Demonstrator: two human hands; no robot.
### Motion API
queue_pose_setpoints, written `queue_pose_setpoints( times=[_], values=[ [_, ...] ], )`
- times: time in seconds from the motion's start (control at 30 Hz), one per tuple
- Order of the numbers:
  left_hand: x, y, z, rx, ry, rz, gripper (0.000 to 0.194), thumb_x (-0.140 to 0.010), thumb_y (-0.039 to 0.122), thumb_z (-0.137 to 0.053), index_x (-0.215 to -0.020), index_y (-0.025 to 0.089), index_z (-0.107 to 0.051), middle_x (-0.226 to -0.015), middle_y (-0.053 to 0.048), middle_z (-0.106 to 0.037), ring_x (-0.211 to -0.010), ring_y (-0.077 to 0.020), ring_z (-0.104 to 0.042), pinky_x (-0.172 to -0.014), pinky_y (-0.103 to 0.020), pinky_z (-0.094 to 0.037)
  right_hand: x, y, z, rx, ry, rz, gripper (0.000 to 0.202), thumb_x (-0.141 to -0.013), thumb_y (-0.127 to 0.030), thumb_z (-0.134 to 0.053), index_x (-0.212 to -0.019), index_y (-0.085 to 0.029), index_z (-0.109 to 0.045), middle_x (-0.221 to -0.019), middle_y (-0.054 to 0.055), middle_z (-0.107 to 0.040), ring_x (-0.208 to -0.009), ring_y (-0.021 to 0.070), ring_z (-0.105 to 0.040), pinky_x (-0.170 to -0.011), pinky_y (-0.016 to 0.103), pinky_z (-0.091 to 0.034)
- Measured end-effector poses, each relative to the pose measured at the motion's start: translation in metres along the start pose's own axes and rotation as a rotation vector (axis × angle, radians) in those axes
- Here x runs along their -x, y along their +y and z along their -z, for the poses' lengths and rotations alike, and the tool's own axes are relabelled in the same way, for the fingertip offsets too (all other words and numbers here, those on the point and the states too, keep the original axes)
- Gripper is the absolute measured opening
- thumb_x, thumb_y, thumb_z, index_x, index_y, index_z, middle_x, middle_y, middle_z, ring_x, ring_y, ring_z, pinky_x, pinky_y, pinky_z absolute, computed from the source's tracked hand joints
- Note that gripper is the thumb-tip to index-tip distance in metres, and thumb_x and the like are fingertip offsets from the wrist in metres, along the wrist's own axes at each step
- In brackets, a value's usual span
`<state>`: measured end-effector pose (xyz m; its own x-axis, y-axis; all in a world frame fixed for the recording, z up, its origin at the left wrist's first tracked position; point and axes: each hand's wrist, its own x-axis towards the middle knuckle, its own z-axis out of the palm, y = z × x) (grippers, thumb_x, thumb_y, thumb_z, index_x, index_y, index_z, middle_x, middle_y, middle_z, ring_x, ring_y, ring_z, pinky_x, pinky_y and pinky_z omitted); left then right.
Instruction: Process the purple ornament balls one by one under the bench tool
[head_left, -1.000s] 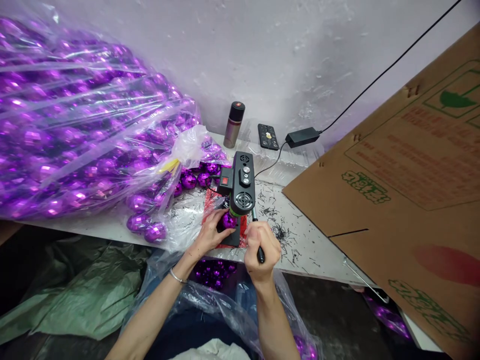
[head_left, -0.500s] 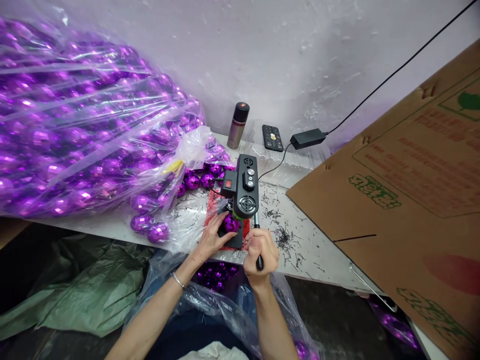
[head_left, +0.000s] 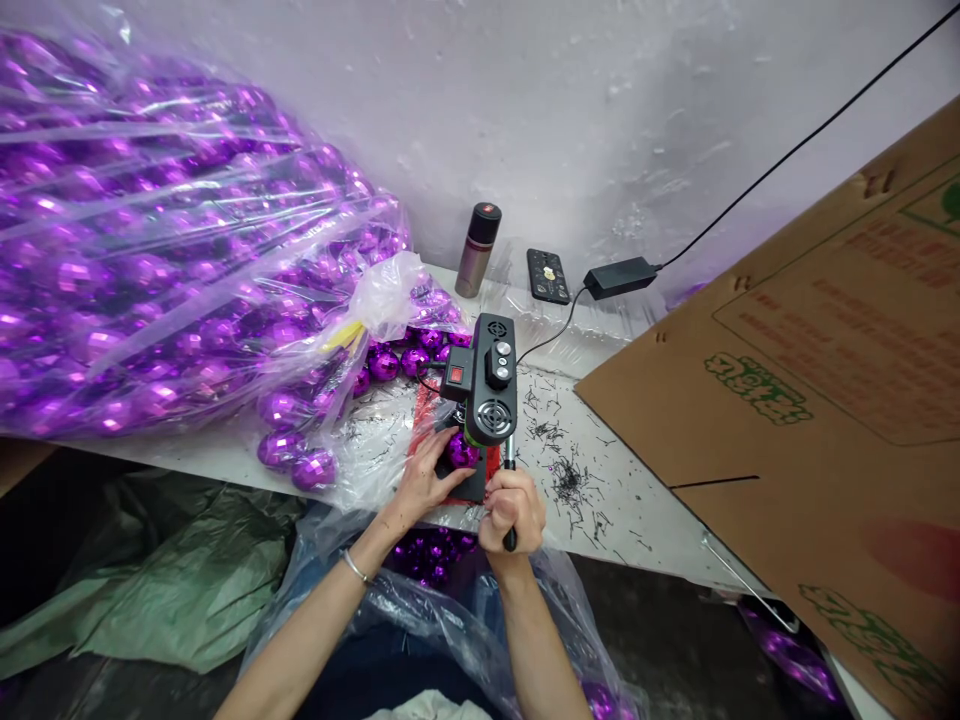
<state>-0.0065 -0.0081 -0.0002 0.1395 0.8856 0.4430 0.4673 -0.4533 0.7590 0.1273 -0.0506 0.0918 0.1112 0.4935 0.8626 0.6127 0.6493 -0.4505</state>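
Observation:
A shiny purple faceted ball sits under the head of a small black bench press, on its dark base over a red patch of the table. My left hand grips the ball from the left side, thumb in front and fingers behind. My right hand is wrapped round the black-gripped lever handle at the press's right side. The press covers the top of the ball, so their contact point is partly hidden. More purple balls lie just behind my left hand.
A big clear bag of purple balls fills the left. Behind the press are a bottle, a phone and a power adapter. A cardboard box leans in at right. Small black bits litter the table.
My right hand has shifted slightly left and down with the lever handle, which stands closer to the press. My left hand stays at the ball.

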Motion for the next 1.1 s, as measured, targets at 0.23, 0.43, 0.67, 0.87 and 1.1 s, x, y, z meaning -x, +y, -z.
queue_pose_setpoints(
  times=[0.23, 0.43, 0.67, 0.87, 1.1],
  values=[
    [-0.001, 0.001, 0.002, 0.009, -0.014, -0.009, 0.058, -0.089, 0.041, -0.076, -0.139, 0.020, -0.057, -0.134, -0.014, -0.070, -0.126, -0.0308, -0.067, -0.108, -0.050, -0.054, 0.003, 0.003, -0.001, 0.008, 0.005, 0.015, 0.036, -0.107, -0.026, -0.032, -0.073, -0.023, -0.046, -0.068, -0.002, -0.055, -0.060, 0.0118, -0.053, -0.064, 0.029, -0.045],
    [-0.003, 0.001, 0.001, 0.017, -0.018, 0.012, 0.057, -0.087, 0.040, -0.078, -0.137, 0.020, -0.058, -0.133, -0.014, -0.070, -0.125, -0.0309, -0.067, -0.108, -0.050, -0.054, 0.004, 0.006, -0.004, -0.006, 0.016, 0.034, 0.037, -0.108, -0.028, -0.032, -0.073, -0.023, -0.044, -0.067, -0.003, -0.052, -0.059, 0.0115, -0.051, -0.063, 0.030, -0.045],
    [-0.005, -0.002, -0.001, 0.031, 0.000, -0.025, 0.056, -0.087, 0.039, -0.077, -0.136, 0.019, -0.058, -0.130, -0.015, -0.071, -0.123, -0.0307, -0.068, -0.104, -0.049, -0.056, 0.007, 0.012, -0.007, -0.044, 0.036, 0.051, 0.036, -0.107, -0.026, -0.034, -0.072, -0.023, -0.044, -0.068, -0.002, -0.052, -0.060, 0.0117, -0.049, -0.057, 0.028, -0.041],
    [-0.007, -0.004, 0.000, 0.032, 0.000, -0.050, 0.053, -0.090, 0.036, -0.074, -0.137, 0.019, -0.057, -0.130, -0.015, -0.071, -0.122, -0.0302, -0.068, -0.104, -0.049, -0.056, 0.008, 0.016, -0.011, -0.033, 0.043, 0.098, 0.035, -0.105, -0.024, -0.035, -0.072, -0.023, -0.046, -0.068, -0.001, -0.054, -0.060, 0.0121, -0.052, -0.058, 0.028, -0.043],
    [-0.011, -0.005, -0.002, 0.034, -0.018, -0.031, 0.056, -0.088, 0.037, -0.076, -0.138, 0.020, -0.057, -0.131, -0.015, -0.070, -0.124, -0.0314, -0.067, -0.106, -0.051, -0.054, -0.017, -0.003, -0.003, -0.036, 0.055, -0.002, 0.034, -0.102, -0.013, -0.038, -0.070, -0.022, -0.046, -0.066, -0.002, -0.052, -0.061, 0.0122, -0.054, -0.058, 0.027, -0.041]
  ],
)
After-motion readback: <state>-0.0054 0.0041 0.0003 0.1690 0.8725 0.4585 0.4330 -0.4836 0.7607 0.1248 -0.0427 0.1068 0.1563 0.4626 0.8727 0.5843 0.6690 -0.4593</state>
